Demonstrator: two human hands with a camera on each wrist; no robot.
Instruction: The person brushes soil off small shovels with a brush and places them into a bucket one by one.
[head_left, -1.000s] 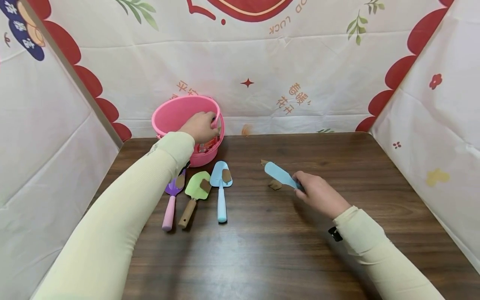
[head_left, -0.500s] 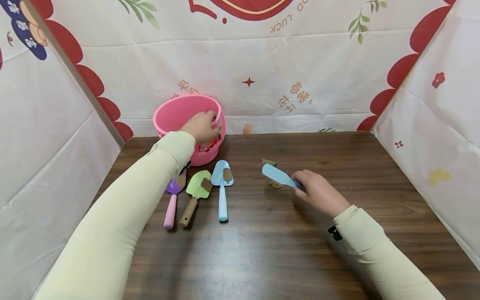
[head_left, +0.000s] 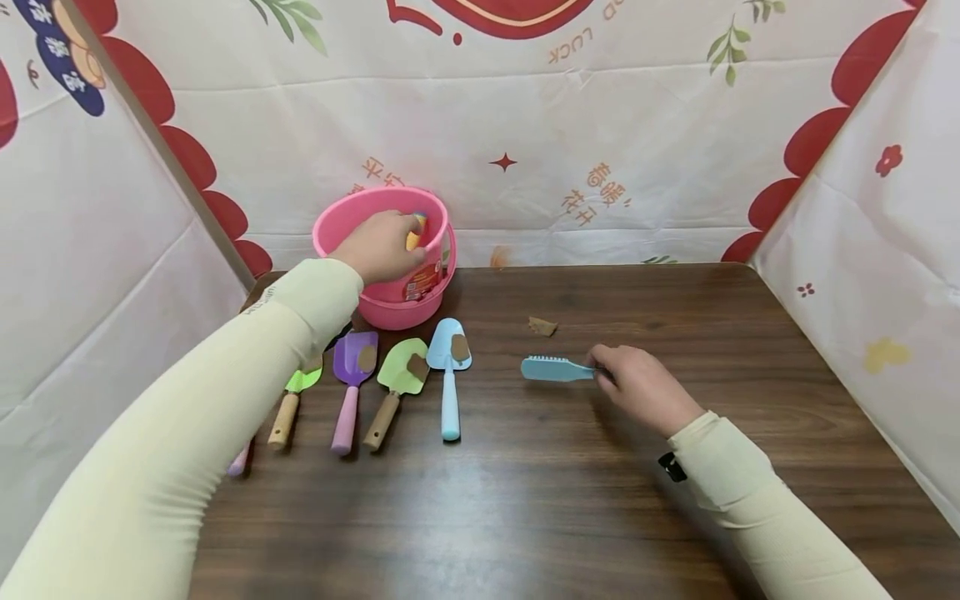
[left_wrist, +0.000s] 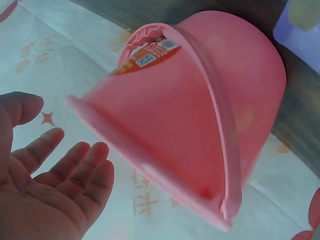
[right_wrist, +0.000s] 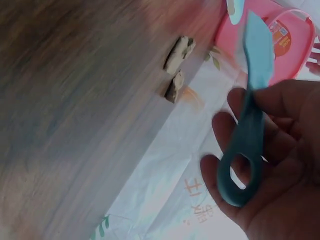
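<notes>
The left hand (head_left: pixel 378 247) has let go of the bucket (head_left: pixel 401 317), fingers apart just beside it, so seems free, while the right hand (head_left: pixel 636 387) clamps the brush (head_left: pixel 557 369), now tipped on edge, above the tabletop (head_left: pixel 525 500).

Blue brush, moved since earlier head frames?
Yes: in the head view, the blue brush has swung away from the table's back edge, toward the near side.
</notes>
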